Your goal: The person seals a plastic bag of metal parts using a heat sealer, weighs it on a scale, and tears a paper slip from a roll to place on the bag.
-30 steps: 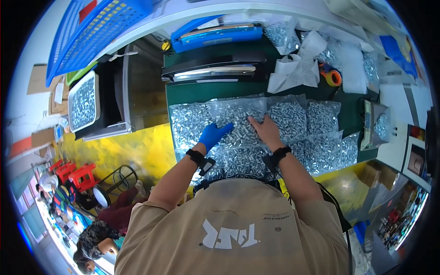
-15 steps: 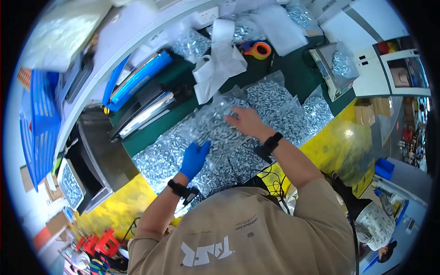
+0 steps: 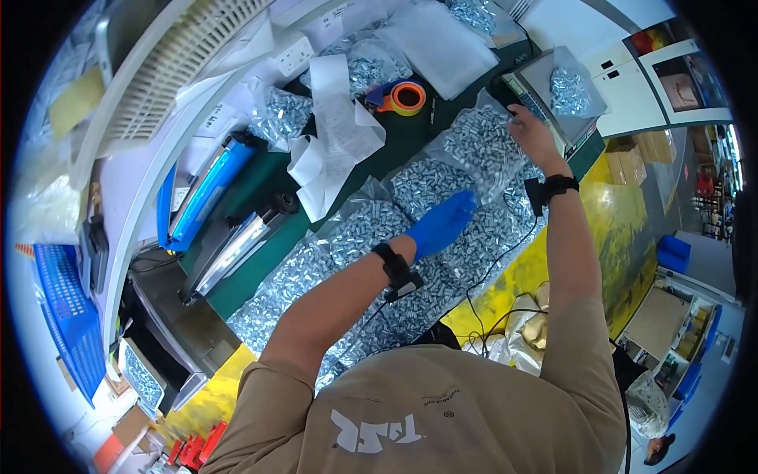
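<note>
Clear plastic bags full of small silvery metal cylinders lie across the green table. One filled bag (image 3: 483, 146) is at the far right of the group, between my hands. My right hand (image 3: 534, 136), bare, is closed on its upper right edge with curled fingers. My left hand (image 3: 444, 226), in a blue glove, reaches across with its fingers stretched out, the tips against the bag's lower end. Its thumb is hidden. Another bag (image 3: 355, 225) spreads out left of the glove, and more metal pieces lie beneath my left forearm.
A weighing scale (image 3: 530, 91) carrying a small bag (image 3: 570, 91) stands at the right. Beyond lie a tape roll (image 3: 408, 97), long paper slips (image 3: 335, 150) and blank plastic sheets (image 3: 442, 47). Blue binders (image 3: 205, 193) stand left. Black cables (image 3: 471, 304) hang near the front edge.
Both hands have moved right and away from me, from the middle bag to the far right one. My view has shifted as well.
</note>
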Tool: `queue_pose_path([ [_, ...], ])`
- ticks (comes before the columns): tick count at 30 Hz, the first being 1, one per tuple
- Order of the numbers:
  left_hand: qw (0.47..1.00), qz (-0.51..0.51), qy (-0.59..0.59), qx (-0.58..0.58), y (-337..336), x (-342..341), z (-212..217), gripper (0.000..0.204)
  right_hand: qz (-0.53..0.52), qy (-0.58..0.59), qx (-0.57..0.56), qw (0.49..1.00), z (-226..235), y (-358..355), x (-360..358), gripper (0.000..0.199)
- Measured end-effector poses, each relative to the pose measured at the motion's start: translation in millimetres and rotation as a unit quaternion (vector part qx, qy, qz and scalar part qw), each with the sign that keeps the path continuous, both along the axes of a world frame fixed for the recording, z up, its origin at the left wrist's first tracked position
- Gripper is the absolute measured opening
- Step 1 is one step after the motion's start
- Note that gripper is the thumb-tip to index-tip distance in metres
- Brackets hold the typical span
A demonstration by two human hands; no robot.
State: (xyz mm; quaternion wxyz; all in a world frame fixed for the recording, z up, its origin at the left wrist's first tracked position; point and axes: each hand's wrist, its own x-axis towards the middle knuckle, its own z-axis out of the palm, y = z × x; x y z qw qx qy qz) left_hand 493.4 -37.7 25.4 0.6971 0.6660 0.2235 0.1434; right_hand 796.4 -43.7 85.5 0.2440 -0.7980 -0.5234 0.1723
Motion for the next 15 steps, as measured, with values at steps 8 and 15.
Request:
queue_pose_path([
  [8,0.991,0.021,0.123,0.050,-14,-138,27,0.027,0.069,-0.329,-0.045,0.941,-85,-14,-58,0.063],
  [15,0.943,0.205,0.262,-0.017,-46,-279,35,0.025,0.066,-0.325,-0.137,0.933,-75,3,-64,0.068],
])
